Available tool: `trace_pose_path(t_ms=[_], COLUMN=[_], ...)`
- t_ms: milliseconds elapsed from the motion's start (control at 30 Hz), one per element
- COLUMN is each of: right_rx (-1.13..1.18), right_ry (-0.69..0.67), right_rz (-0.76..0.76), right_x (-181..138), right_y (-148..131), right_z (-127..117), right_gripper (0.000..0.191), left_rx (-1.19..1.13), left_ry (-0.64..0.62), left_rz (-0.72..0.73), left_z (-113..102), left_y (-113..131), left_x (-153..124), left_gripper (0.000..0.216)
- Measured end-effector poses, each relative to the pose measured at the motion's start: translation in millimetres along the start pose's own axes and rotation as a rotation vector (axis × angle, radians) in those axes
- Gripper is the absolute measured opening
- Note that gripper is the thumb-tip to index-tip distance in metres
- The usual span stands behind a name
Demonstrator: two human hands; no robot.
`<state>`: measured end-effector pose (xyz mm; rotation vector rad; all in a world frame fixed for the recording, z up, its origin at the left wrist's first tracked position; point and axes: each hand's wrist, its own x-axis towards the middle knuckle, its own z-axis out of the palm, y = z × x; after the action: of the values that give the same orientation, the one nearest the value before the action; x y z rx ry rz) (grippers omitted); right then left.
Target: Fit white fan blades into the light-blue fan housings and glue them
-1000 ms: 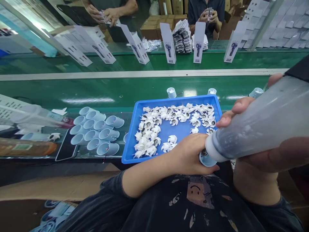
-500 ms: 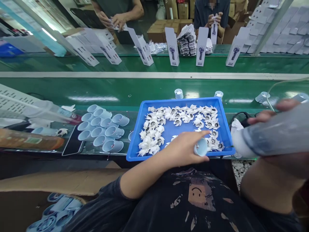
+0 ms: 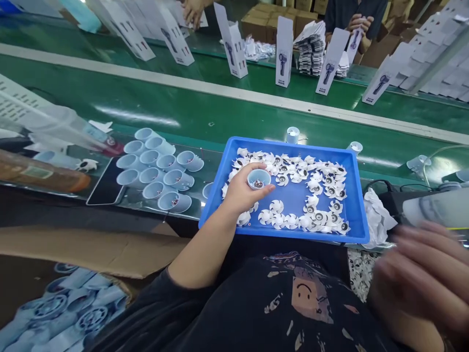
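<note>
My left hand [image 3: 244, 193] is wrapped round a light blue plastic cup-shaped housing [image 3: 259, 178], its open end facing up and small reddish-brown parts visible inside. It hovers over the left part of a blue tray [image 3: 284, 237] that holds many white fan blades [image 3: 275, 207]. My right hand [image 3: 421, 278], smeared by motion, is at the lower right beside the tray. Its grip is unclear. Beyond it lies a translucent greyish cylinder [image 3: 436, 208], partly out of frame.
Several blue housings [image 3: 175, 201] stand left of the tray, more fill a carton [image 3: 124, 247] below. Crumpled white paper [image 3: 377, 217] lies right of the tray. Housings [image 3: 292, 134] stand on the green belt [image 3: 205, 112]. White boxes [image 3: 284, 54] line the far side, where a co-worker's hands [image 3: 361, 24] show.
My left hand has moved left and forward over the tray with the housing, now upright. My right hand has left the translucent cylinder and come down nearer me. The view has tilted and shifted.
</note>
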<state>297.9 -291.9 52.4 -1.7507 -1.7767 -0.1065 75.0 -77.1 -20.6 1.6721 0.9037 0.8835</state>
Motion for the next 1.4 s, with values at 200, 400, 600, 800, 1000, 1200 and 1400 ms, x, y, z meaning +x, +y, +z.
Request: trace_pose_path(t_ms=[200,400,600,800,1000,1200,1400], right_rx=[-0.327,-0.513,-0.416,0.030,0.668,0.775,0.292], right_ry=[-0.730,-1.097,-1.026,-0.590,-0.326,-0.177,-0.136], right_rz=[0.051,0.184,0.329,0.436,0.425,0.350,0.050], right_x=[61.7,85.2,74.1,53.2,29.6,20.9,25.5], right_y=[14.0,31.3,33.5,13.0,-4.9,-18.4,-36.4], right_z=[81.6,105.8,101.3,80.4,74.5,66.7,57.0], right_gripper=[0.018,0.018,0.021,0.026,0.052,0.034,0.012], left_rx=[0.206,0.281,0.276,0.192,-0.029,0.269,0.361], left_ry=[-0.037,-0.135,-0.187,-0.224,-0.481,-0.491,-0.374], left_rz=[0.051,-0.002,0.037,0.061,0.182,0.511,0.696], left_z=[-2.3,-3.8,-3.6,-6.7,-7.9,8.7,25.4], left_y=[3.9,8.8,7.7,1.8,12.2,38.0,40.7], left_x=[-5.3,-5.2,-5.7,-7.9,-16.0,-30.6,-43.9], left_gripper=[0.049,0.055,0.059,0.066,0.072,0.055,0.044])
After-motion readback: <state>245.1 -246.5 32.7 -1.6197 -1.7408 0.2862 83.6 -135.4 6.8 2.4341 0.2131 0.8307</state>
